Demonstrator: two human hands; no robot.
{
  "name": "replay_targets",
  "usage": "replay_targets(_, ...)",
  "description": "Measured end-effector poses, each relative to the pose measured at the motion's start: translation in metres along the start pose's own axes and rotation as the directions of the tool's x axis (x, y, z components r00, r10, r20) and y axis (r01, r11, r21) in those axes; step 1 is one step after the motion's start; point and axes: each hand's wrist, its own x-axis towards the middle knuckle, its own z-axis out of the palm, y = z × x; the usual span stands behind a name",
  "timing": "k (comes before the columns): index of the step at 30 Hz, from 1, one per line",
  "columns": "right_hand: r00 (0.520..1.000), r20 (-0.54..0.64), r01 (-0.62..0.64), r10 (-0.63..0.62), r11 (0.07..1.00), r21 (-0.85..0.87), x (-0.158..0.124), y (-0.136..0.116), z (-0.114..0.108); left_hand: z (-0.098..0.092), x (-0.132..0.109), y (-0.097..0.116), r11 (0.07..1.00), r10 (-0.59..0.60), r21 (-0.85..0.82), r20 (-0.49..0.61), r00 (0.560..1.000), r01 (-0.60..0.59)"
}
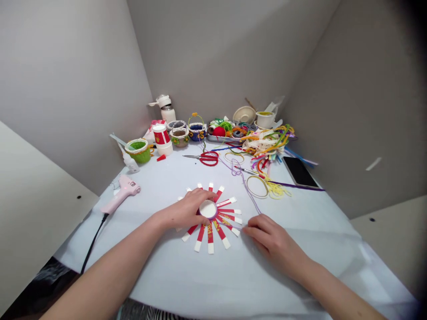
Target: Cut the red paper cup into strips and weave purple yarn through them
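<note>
The person's left forearm slants in from the lower left edge, and the left hand (191, 206) lies palm down over a red-and-white paper cup cut into strips (210, 233). The cup sits in the middle of the white-covered table (187, 284), its strips fanned flat like rays around a round white base. The left thumb curves along the near side of that base and the fingers along the far side, gripping it between them.

The right forearm reaches in from the lower right corner, and the right hand (271, 238) rests low, just beside the strips' right-hand tips. Its fingers are curled and closed, with thumb and forefinger pinching a thin purple yarn (255, 204). One length runs from this pinch leftward over the strips to the base, where purple wraps the rim; another trails away past a round gold-coloured hoop (248, 186). Red-handled metal scissors (209, 158) lie beyond the cup, and a pale pink glue gun (120, 194) lies to its left.
</note>
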Motion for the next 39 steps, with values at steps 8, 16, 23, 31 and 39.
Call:
replay_targets(8,0.998,-0.01,-0.068,0.068,0.997,-0.043,-0.001,0.003,0.005,-0.019,0.019,-0.005,0.996,0.066,0.052,0.094,0.993,-0.071)
replay_targets(16,0.994,-0.017,-0.112,0.111,0.991,-0.078,0.015,0.007,0.006,-0.02,0.014,-0.008,0.996,0.073,-0.053,0.125,0.989,-0.067)
replay_targets(23,0.978,0.039,-0.207,0.205,0.976,0.072,0.07,0.03,0.005,-0.022,0.014,-0.008,0.99,0.133,-0.063,0.149,0.98,-0.125)
replay_targets(31,0.931,-0.014,-0.361,0.364,0.927,0.098,0.1,0.047,0.03,-0.02,0.013,-0.012,0.993,0.111,-0.048,0.141,0.984,-0.105)
replay_targets(39,0.928,-0.017,-0.368,0.373,0.922,0.118,0.096,0.042,0.029,-0.015,0.009,-0.01,0.975,0.214,-0.074,0.041,0.976,-0.21)
